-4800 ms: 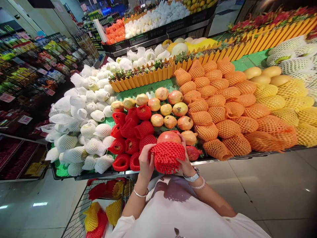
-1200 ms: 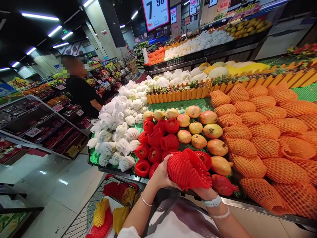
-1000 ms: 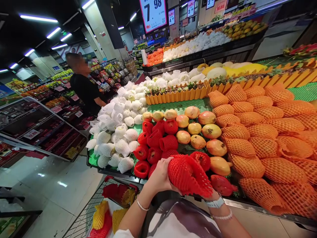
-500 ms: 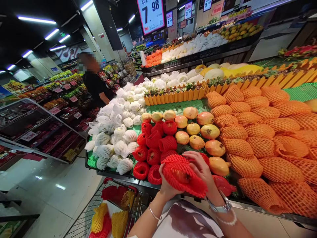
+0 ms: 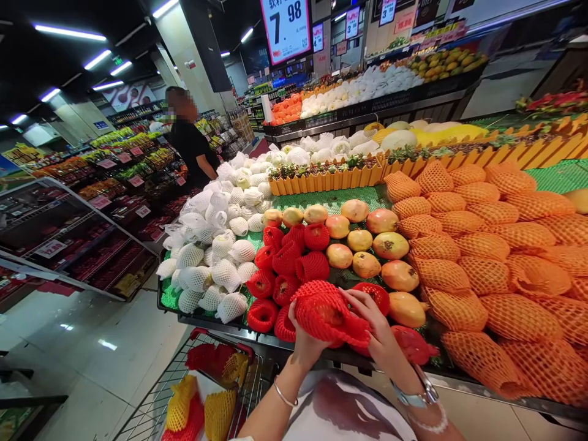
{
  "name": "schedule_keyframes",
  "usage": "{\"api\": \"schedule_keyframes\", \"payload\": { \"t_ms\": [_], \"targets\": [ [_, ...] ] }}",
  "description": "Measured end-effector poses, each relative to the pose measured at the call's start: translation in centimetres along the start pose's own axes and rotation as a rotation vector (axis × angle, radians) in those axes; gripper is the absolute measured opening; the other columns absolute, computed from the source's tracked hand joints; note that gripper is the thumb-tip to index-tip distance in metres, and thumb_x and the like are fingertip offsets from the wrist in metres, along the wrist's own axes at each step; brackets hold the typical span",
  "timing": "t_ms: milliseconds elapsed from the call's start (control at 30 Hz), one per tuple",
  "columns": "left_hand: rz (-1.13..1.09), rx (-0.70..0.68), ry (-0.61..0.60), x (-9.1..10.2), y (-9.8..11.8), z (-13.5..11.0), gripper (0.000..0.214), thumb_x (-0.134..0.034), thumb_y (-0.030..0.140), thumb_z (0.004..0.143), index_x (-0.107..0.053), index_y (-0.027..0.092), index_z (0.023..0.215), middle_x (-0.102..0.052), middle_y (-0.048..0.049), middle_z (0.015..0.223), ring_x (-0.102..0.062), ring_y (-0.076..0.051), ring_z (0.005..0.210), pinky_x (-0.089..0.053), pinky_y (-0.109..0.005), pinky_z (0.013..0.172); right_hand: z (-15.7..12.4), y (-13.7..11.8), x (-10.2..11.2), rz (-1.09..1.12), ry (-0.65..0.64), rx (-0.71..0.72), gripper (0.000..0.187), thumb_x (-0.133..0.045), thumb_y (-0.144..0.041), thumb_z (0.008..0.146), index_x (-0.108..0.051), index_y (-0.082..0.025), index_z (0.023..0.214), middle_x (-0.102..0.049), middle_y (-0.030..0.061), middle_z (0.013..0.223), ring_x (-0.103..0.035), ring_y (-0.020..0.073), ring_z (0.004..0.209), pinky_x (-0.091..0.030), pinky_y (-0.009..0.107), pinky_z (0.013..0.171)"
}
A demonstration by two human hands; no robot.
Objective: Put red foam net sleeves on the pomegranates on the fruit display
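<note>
The left hand (image 5: 307,343) cups a red-netted fruit (image 5: 316,306) over the front edge of the bench (image 5: 331,197); the right hand (image 5: 372,320) lies against its flared side, gripping or not I can't tell. Red-netted neighbours (image 5: 286,289) crowd close behind, bare yellow-red fruits (image 5: 390,245) beyond, orange-netted ones (image 5: 475,274) past the right arm. A wire cart (image 5: 154,395) stands near the left arm.

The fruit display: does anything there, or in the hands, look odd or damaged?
Nothing looks spilled. One bare yellowish fruit has dark blotches, so it may be blemished. The held red net sleeve looks askew, its loose end sticking out beside the right hand.
</note>
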State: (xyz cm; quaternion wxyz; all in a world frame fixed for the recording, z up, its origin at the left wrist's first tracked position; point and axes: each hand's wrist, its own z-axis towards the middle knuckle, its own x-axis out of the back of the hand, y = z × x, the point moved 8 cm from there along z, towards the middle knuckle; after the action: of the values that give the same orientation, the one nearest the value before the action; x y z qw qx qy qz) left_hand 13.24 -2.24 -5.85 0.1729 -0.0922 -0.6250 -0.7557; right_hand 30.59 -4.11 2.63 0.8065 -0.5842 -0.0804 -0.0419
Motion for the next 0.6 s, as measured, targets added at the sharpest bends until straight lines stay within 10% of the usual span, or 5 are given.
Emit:
{"api": "schedule_keyframes", "payload": {
  "t_ms": [300, 600],
  "targets": [
    [-0.201, -0.034, 0.178, 0.5, 0.3, -0.8, 0.104, -0.088, 0.015, 0.054, -0.023, 0.032, 0.134, -0.059, -0.0135, 0.131, -0.064, -0.029, 0.114, -0.052, -0.046, 0.100, -0.7, 0.5, -1.0, -0.059, 0.027, 0.037, 0.040, -0.052, -0.035, 0.095, -0.051, -0.026, 0.134, -0.053, 0.0096, 0.134, -0.054, 0.0260, 0.124, -0.044, 0.041, 0.107],
    [-0.349, -0.016, 0.167, 0.8, 1.0, -2.0, 0.118, -0.092, 0.026, 0.042, -0.016, 0.032, 0.133, -0.064, -0.0099, 0.120, -0.067, -0.032, 0.110, -0.053, -0.051, 0.098, 0.4, 3.4, -0.6, 0.180, 0.072, -0.140, 0.028, -0.062, -0.028, 0.083, -0.067, -0.022, 0.110, -0.071, 0.0093, 0.109, -0.065, 0.0302, 0.103, -0.054, 0.043, 0.092]
  ]
}}
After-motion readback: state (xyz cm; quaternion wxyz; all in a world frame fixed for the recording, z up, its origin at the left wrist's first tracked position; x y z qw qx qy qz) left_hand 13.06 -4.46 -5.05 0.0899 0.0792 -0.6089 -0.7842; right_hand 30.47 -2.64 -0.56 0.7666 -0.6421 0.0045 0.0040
